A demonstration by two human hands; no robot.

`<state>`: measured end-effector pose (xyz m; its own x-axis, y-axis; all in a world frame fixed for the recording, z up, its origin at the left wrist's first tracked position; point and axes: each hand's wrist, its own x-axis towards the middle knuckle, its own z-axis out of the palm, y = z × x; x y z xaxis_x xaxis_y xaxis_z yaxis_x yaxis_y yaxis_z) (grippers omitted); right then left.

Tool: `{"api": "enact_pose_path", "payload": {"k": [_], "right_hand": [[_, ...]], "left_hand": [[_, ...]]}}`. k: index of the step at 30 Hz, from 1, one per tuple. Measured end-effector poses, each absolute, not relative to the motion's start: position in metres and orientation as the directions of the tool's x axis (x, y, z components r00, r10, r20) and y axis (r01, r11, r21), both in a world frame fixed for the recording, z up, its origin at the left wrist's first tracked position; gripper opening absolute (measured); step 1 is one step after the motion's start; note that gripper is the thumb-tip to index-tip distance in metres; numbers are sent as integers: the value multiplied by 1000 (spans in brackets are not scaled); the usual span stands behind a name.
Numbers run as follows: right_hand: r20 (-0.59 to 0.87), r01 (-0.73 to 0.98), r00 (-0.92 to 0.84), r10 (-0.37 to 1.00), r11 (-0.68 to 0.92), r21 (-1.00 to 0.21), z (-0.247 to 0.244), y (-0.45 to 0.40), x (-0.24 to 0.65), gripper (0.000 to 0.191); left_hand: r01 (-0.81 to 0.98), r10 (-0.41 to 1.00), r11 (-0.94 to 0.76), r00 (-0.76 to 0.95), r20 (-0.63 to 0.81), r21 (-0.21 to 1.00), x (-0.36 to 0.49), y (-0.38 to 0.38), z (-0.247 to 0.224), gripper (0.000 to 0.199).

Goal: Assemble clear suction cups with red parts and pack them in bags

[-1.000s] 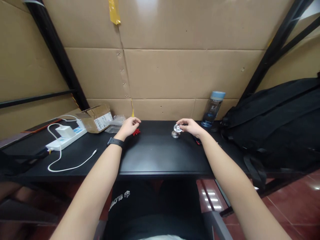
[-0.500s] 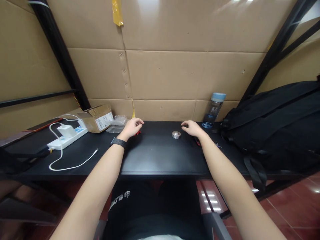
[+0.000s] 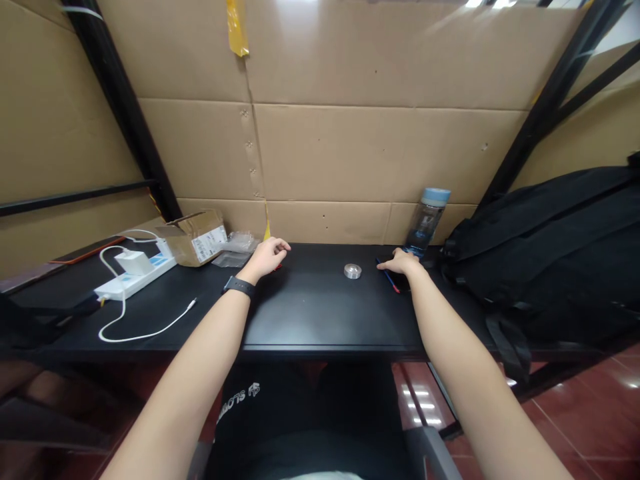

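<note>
My left hand [image 3: 269, 257] hovers over the table's left middle with fingers loosely bent and nothing visible in them. A small red item [image 3: 279, 267] peeks out beneath it, mostly hidden. My right hand [image 3: 403, 261] reaches low with fingers spread, its thumb beside a thin blue-and-red pen-like stick [image 3: 389, 276]. Whether the thumb touches the stick I cannot tell. Under that palm lies a dark flat object [image 3: 403, 283], partly covered. Between the hands rests a small roll of clear tape [image 3: 353, 271], flat on the black table [image 3: 315, 313].
A water bottle [image 3: 426, 223] stands just behind my right hand, with a black backpack [image 3: 550, 260] further right. Leftward are a cardboard box [image 3: 195, 239], clear plastic bags [image 3: 237, 250], a power strip [image 3: 135, 277] and a white cable [image 3: 150, 335]. Cardboard [image 3: 320, 153] walls the back.
My right hand has moved right and down, away from the tape roll, uncovering the blue-and-red stick. My left hand has barely shifted.
</note>
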<state>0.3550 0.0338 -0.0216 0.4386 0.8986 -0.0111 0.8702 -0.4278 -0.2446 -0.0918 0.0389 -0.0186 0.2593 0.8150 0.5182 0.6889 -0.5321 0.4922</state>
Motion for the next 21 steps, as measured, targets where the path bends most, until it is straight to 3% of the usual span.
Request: {"api": "enact_pose_path", "payload": {"k": [21], "right_hand": [[2, 850, 486, 874, -472, -233, -16, 38, 346, 127]], "left_hand": [[669, 804, -559, 290, 520, 491, -91, 44, -25, 24]]}}
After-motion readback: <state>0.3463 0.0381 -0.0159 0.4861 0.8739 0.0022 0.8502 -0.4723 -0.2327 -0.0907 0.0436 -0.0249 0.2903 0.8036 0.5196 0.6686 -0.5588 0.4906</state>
